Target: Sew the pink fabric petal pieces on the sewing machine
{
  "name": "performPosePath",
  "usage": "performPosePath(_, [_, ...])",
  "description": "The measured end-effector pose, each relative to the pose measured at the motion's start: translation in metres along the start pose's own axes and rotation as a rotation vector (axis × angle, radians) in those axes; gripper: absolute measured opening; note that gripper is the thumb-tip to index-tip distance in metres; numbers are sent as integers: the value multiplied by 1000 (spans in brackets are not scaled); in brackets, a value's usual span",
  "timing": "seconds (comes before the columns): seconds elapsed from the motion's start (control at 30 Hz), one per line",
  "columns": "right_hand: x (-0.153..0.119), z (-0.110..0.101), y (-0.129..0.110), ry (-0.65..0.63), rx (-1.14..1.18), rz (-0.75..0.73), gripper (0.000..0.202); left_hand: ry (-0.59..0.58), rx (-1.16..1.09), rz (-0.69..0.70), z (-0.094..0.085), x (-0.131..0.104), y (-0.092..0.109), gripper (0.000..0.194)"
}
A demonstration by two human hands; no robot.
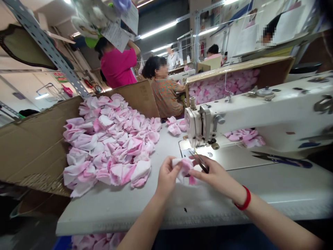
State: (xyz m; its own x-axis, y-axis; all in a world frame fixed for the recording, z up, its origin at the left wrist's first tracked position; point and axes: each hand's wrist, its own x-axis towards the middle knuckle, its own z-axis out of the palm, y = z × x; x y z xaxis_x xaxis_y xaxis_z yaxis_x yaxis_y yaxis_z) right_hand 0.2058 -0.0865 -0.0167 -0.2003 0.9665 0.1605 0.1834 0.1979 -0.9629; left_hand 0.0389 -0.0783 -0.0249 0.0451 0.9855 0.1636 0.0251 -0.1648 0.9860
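Between thumb and fingers, my left hand (168,173) pinches a small pink and white plush fabric piece (186,167) in front of the sewing machine. My right hand (212,172) is closed around a pair of dark thread snips (201,162), blades pointing up and left toward the needle area. Its thumb and fingertips also touch the right side of the fabric piece. The sewing machine (197,126) stands just behind both hands. To the left, a large heap of similar pink and white fabric pieces (111,139) lies on the white table (109,210).
Cardboard (36,146) walls in the heap. Blue-handled scissors (291,161) lie on the right of the table. More fabric pieces (174,125) sit behind the machine head, and a cardboard box (275,71) of pink pieces stands beyond. Co-workers (166,95) are in the background.
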Motion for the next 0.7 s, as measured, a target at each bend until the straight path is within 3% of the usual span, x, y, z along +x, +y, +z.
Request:
performPosePath(0.07, [3, 3, 0, -52, -3, 45, 43, 42, 37, 21, 6, 0, 2, 17])
performPosePath(0.17, [3, 12, 3, -12, -38, 115, 54, 135, 82, 63, 14, 1, 3, 14])
performPosePath(0.23, [2, 16, 5, -53, 53, 137, 61, 179, 108, 74, 18, 1, 4, 13])
performPosePath(0.37, [3, 14, 5, -5, 181, 164, 44, 158, 166, 80, 18, -2, 7, 16])
performPosePath(0.53, [11, 6, 9, 91, -173, 52, 11, -69, 364, 61, 7, -12, 8, 11])
performPosePath(0.6, [12, 7, 16, 95, -300, 35, 6, -52, 572, 37, 3, -15, 7, 5])
performPosePath(0.7, [11, 10, 25, 113, -464, 34, 11, -20, 934, 19, -1, -14, 3, 12])
